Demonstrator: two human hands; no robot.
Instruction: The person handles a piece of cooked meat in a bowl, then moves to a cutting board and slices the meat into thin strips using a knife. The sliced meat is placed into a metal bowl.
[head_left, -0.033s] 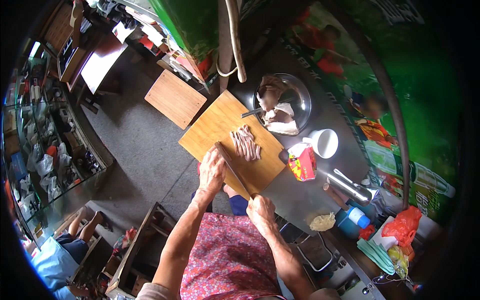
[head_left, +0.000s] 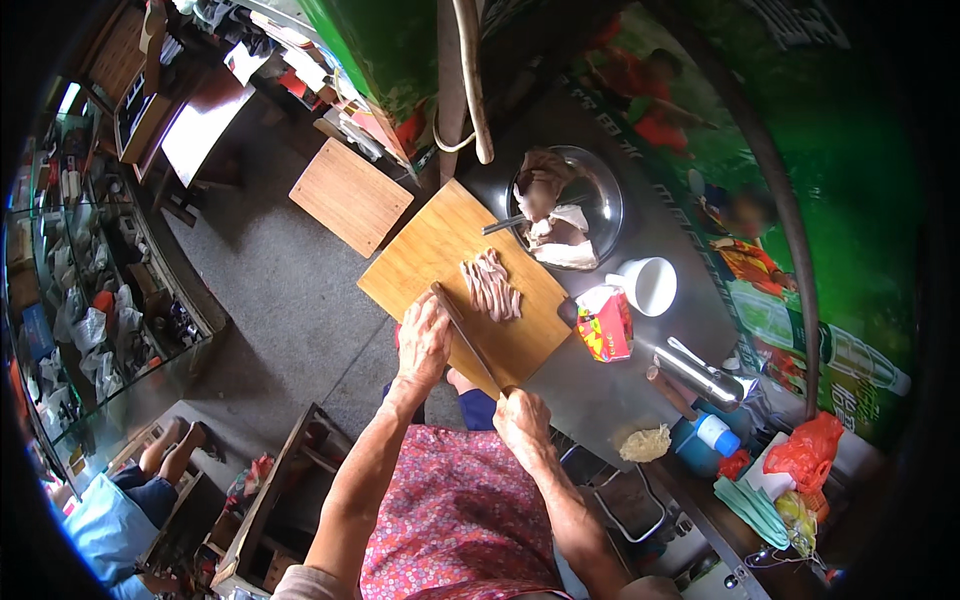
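A kitchen knife (head_left: 470,340) slants across the near left part of a wooden cutting board (head_left: 420,255). My right hand (head_left: 522,420) is wrapped round its handle at the board's near edge. My left hand (head_left: 424,342) is closed at the front part of the blade, fingers bent and bunched together against it. The fingertips are partly hidden, as is whatever lies beneath them. Just beyond the blade, pale strips of sliced meat (head_left: 490,287) lie side by side on the board. Larger pieces of meat (head_left: 555,235) sit in a shiny metal bowl (head_left: 607,190) at the far right.
Right of the board stand a white mug (head_left: 655,287), a red-and-yellow packet (head_left: 605,325) and a metal flask (head_left: 697,372). A wooden stool (head_left: 350,197) is beyond the board's left side. A pole (head_left: 472,80) rises behind the board. Another person (head_left: 115,515) is at lower left.
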